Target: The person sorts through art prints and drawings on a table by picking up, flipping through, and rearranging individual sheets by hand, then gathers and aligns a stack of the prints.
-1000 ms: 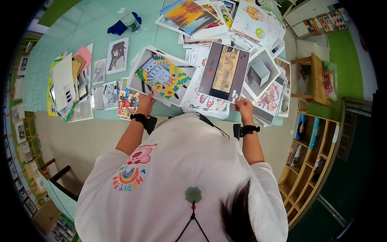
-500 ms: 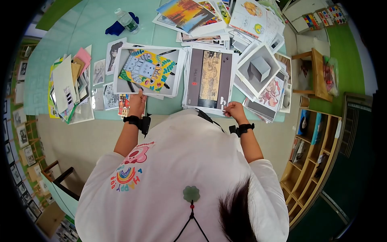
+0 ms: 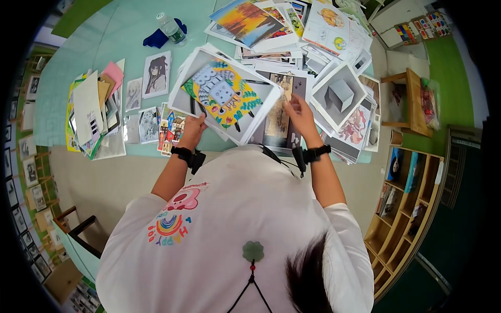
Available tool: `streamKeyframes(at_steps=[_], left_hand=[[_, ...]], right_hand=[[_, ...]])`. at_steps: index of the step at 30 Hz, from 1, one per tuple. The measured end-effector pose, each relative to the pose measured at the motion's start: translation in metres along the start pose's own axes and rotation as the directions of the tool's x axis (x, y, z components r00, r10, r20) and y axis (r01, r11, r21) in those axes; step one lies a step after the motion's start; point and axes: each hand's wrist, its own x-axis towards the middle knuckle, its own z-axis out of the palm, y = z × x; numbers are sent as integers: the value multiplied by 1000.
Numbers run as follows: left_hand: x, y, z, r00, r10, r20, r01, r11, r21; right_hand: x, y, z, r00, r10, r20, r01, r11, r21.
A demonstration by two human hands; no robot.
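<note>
My left hand [image 3: 193, 131] is closed on the lower left edge of a stack of printed pictures [image 3: 223, 95]. A yellow print with a blue-grey cartoon animal shows on top, and the stack is turned askew. Close by the stack's right corner is my right hand [image 3: 300, 116], its fingers apart and slightly curled; whether they touch the paper is hard to tell. Partly hidden under the stack lies a grey sheet with a tan, scroll-like picture [image 3: 276, 122]. A colourful print of houses [image 3: 171, 128] rests beside my left hand.
More prints pile up at the right, including a drawn cube [image 3: 338, 95] and a sunset picture [image 3: 248, 22]. A water bottle [image 3: 171, 28] stands by a dark blue cloth [image 3: 156, 38]. Mixed papers [image 3: 90, 112] lie at the left. A wooden shelf [image 3: 399, 208] stands at right.
The yellow-topped stack has shifted right and rotated clockwise, now overlapping the scroll-picture sheet. My right hand has moved up and inward to its corner. The portrait and house prints are more exposed.
</note>
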Motion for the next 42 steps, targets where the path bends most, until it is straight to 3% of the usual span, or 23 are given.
streamKeyframes(at_steps=[1, 4, 5, 9, 13, 14, 16, 18, 21, 24, 27, 30, 34, 37, 39, 42], left_hand=[[3, -3, -2, 999, -6, 46, 4, 999, 37], [7, -4, 3, 999, -43, -9, 44, 966, 254], [1, -3, 8, 997, -4, 75, -10, 982, 188], [0, -5, 12, 987, 42, 154, -73, 977, 203], [1, -15, 25, 979, -114, 169, 94, 988, 122], [-1, -18, 27, 975, -141, 173, 111, 979, 173], [-11, -14, 36, 964, -197, 177, 144, 951, 272], [1, -32, 29, 954, -194, 227, 147, 967, 208], [14, -45, 22, 957, -173, 232, 129, 973, 192], [24, -51, 17, 969, -149, 195, 113, 976, 185], [28, -59, 14, 982, -42, 182, 23, 994, 107], [28, -56, 15, 982, -46, 184, 44, 999, 13], [18, -44, 33, 968, -111, 224, 115, 993, -7], [11, -40, 47, 963, -83, 258, 78, 996, 30], [14, -44, 49, 950, 6, 314, -17, 999, 35], [20, -48, 42, 964, -55, 262, 50, 998, 27]], right_hand=[[7, -3, 7, 998, 1, -57, 6, 992, 123], [26, 21, 10, 989, -26, 144, 24, 999, 21], [26, 26, 10, 989, -3, 150, 9, 999, -45], [16, 23, 11, 995, 2, 104, 18, 983, -185], [4, 23, 20, 991, -6, 134, 38, 970, -240], [1, 30, 23, 988, -2, 154, 42, 965, -257], [-3, 37, 22, 996, 11, 90, 12, 967, -254], [-8, 40, 14, 997, 69, 17, -62, 961, -270], [-9, 51, -9, 973, -206, -104, 140, 885, -443], [-10, 59, -33, 993, 29, -116, -59, 961, -270], [-13, 79, -45, 989, 132, -64, -140, 983, -123], [-20, 101, -42, 978, 196, 70, -185, 973, -136], [-38, 100, -12, 888, 345, 304, -383, 921, 74], [-43, 88, 4, 862, 333, 382, -377, 925, 45], [-40, 90, 8, 917, 231, 325, -192, 970, -145], [-41, 84, 1, 980, 69, 186, -4, 944, -331]])
